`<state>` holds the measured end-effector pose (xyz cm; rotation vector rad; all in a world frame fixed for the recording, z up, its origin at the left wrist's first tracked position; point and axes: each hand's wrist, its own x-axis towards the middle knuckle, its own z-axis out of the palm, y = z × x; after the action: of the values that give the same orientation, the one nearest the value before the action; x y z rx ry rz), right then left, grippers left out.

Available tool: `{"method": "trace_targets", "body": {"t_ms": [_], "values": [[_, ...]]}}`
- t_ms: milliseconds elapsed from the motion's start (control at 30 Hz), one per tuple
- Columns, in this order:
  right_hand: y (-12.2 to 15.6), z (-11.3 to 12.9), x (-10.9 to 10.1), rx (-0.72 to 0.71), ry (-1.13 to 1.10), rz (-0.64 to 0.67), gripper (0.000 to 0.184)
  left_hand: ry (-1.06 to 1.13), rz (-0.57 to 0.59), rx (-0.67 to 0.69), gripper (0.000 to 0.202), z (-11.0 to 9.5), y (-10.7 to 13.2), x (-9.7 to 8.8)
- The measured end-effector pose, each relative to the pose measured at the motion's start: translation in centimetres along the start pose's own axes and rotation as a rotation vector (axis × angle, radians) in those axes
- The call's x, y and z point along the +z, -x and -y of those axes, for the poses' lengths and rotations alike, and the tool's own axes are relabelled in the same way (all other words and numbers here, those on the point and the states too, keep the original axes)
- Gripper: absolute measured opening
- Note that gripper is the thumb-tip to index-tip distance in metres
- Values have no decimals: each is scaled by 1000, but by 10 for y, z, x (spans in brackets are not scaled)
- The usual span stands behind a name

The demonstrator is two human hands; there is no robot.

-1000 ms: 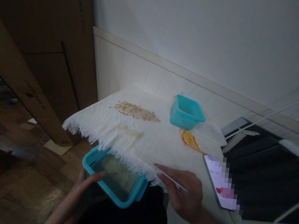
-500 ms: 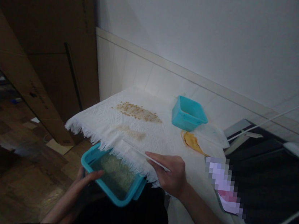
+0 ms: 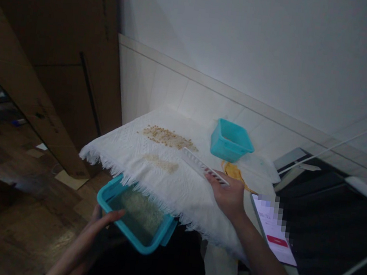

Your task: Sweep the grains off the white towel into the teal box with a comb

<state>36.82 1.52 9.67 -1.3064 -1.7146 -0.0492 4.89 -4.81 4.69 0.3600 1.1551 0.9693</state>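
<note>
Turquoise tub (image 3: 129, 238), held in the left hand (image 3: 103, 225), could spill its rice-like grains (image 3: 143, 210) if that grip slips; the right hand (image 3: 228, 197) grasps a white slotted strip (image 3: 196, 162).

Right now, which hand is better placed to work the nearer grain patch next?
Likely right: the right hand holds the white strip near the grain patch; the left hand is busy holding the blue tub under the fringe.

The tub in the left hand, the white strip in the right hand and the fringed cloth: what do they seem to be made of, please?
Tub: probably plastic, smooth, judging by its thick rounded rim. White strip: likely plastic, dull, straight-edged with repeated marks, though metal is possible. Cloth: apparently woven fabric, matte, textured and fringed.
</note>
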Motion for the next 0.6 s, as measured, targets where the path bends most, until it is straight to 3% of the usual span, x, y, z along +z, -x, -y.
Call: {"method": "trace_targets", "body": {"t_ms": [133,267,433,600], "values": [[0,-12,8,35,-61,72,21,34,5,-19,96,-1,0,2],[13,1,1,0,-48,108,21,20,-75,-48,102,-4,-2,4],[28,20,-12,-71,-80,152,21,18,-91,-72,106,-7,-6,3],[18,11,-4,-9,-48,104,20,25,-85,-72,105,-6,-5,4]]}}
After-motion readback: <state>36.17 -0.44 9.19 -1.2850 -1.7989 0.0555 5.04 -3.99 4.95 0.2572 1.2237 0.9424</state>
